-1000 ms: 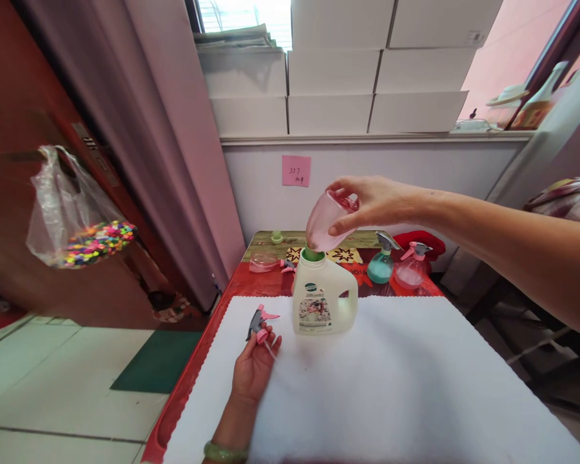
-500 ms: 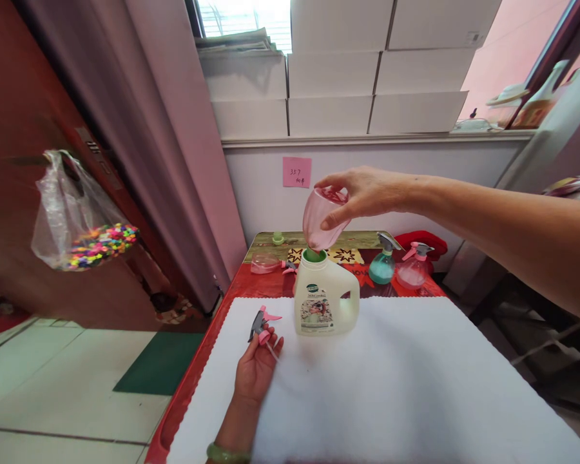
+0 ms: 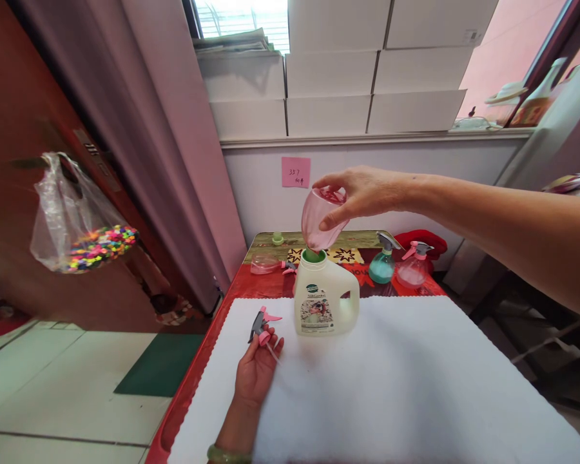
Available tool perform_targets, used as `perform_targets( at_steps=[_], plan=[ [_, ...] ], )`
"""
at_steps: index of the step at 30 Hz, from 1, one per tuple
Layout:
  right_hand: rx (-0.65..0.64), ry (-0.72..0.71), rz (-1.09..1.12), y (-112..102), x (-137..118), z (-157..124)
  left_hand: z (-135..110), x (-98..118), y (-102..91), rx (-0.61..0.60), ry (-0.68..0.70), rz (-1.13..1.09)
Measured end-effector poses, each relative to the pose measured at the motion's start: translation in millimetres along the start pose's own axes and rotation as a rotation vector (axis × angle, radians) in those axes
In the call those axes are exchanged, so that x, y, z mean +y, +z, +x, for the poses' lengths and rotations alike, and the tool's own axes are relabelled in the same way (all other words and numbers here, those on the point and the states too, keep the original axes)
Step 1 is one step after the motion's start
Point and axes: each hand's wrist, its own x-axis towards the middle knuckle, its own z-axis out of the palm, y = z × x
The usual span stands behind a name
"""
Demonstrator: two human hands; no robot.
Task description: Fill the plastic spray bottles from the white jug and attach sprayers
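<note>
My right hand [image 3: 352, 193] grips a clear pink spray bottle body [image 3: 316, 222], turned upside down. The bottle's neck points into the green-lined mouth of a cream plastic jug [image 3: 325, 303], which stands upright on the white mat. Whether liquid is flowing cannot be made out. My left hand [image 3: 258, 370], palm up, holds a grey and pink spray head [image 3: 261, 327] between thumb and fingers, its thin tube hanging toward the mat. A green bangle [image 3: 228, 454] circles my left wrist.
A pink spray bottle [image 3: 265, 263] lies behind the jug at left, near a green cap [image 3: 278, 238]. Green [image 3: 381, 265] and pink [image 3: 412, 270] spray bottles stand at the back right beside a red cloth [image 3: 428, 241]. The white mat [image 3: 391, 386] covers the red table's front.
Both hands, the upturned bottle and the jug hold almost the same positions. Only a slight shift of the camera shows.
</note>
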Motion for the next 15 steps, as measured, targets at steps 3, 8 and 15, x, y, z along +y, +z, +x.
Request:
perform_targets(
  at_steps=[3, 8, 15],
  plan=[
    [0.009, -0.007, 0.037, 0.5, 1.8, 0.5, -0.1, -0.1, -0.3, -0.002, 0.003, 0.003],
    [0.024, -0.003, 0.042, 1.9, 6.1, 2.2, -0.8, 0.0, 1.3, 0.011, 0.011, 0.009],
    [0.025, -0.012, 0.057, 2.6, 9.8, 2.7, -2.4, -0.7, 7.2, 0.043, 0.016, 0.021]
  ],
)
